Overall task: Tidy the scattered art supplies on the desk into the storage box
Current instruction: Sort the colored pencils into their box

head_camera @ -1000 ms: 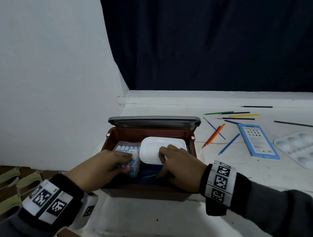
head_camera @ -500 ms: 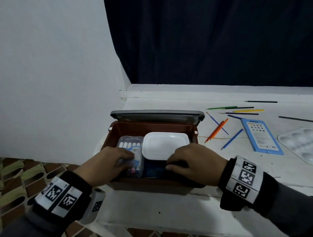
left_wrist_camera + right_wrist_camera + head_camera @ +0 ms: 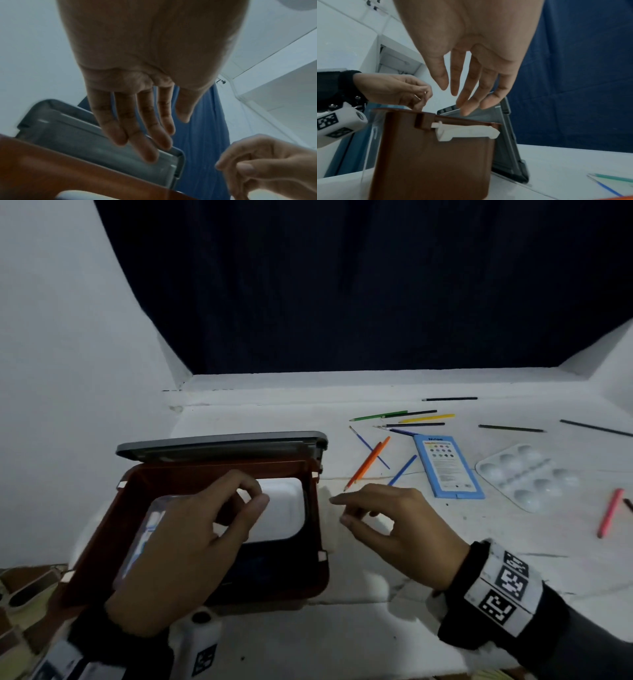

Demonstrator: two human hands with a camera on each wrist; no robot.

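Storage box (image 3: 219, 529), brown with its grey lid (image 3: 219, 445) tipped back, sits lower left in our head view on the white table (image 3: 342, 628). Half a second ago both our hands were down inside it; now the left hand (image 3: 185, 546) floats above the opening with fingers loosely curled and holding nothing, and the right hand (image 3: 394, 529) has come out past the box's right rim, relaxed and empty. We judge the arranging inside is finished and the loose items come next. A white tray (image 3: 281, 511) and a clear packet (image 3: 147, 529) lie inside. Colored pencils (image 3: 368, 462), a blue card (image 3: 445, 465), a paint palette (image 3: 524, 477) and a pink pencil (image 3: 608, 513) lie scattered at right.

Our left wrist view shows straight, empty fingers (image 3: 135, 121) over the grey lid (image 3: 96, 142).

Our right wrist view shows loose fingers (image 3: 471, 86) above the box wall (image 3: 433, 155) and its white latch (image 3: 464, 132). A dark blue curtain (image 3: 582, 67) hangs behind, with white walls at left.
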